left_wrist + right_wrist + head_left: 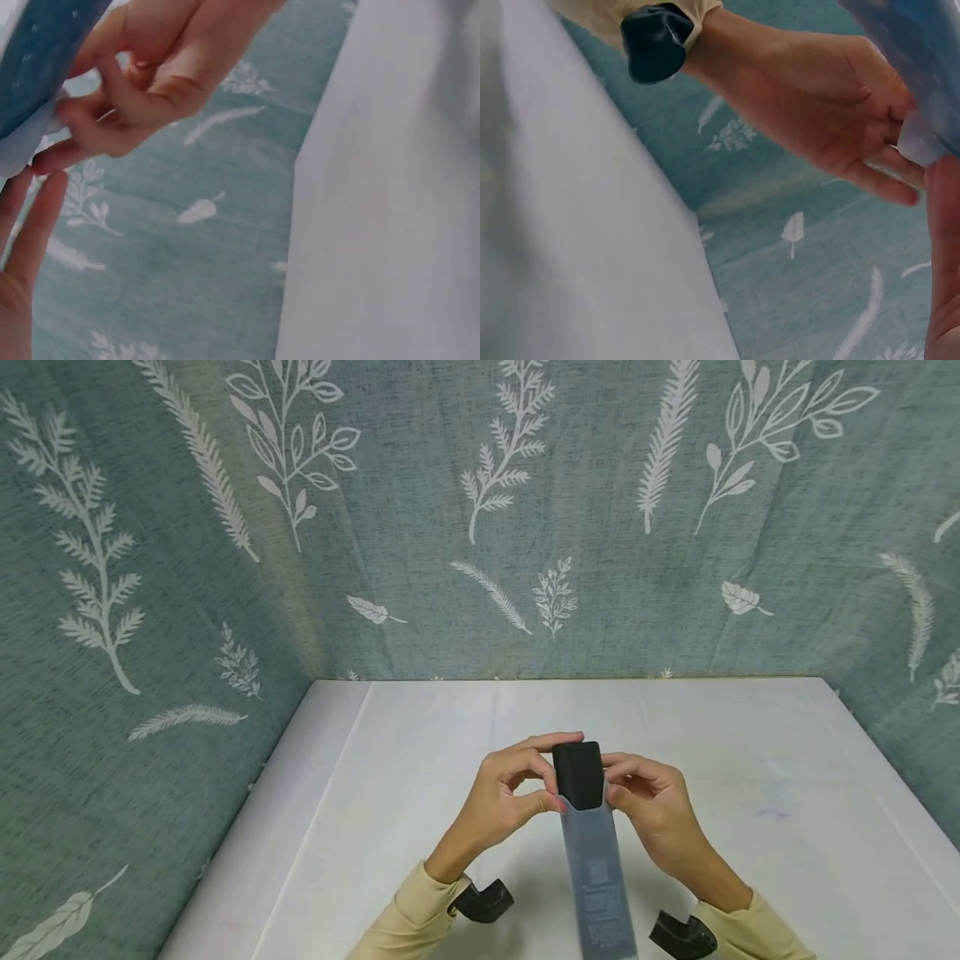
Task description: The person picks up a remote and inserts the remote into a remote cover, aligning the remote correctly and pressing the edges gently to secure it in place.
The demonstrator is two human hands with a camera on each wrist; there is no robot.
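Two hands [504, 789] [660, 814], black block [578, 772], pouch [597, 877] cut off

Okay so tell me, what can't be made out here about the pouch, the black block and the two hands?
- Lower end of the pouch: cut off by the head view's bottom edge.
- Print on it: too small and faint to read, head view.
- Lower part of the black block: covered by the pouch, head view.
- Most of the left hand: cut off by the left wrist view's left edge.

Grey-green fabric [420, 460] printed with white leaves surrounds a white tabletop [390, 760]; the light is soft.
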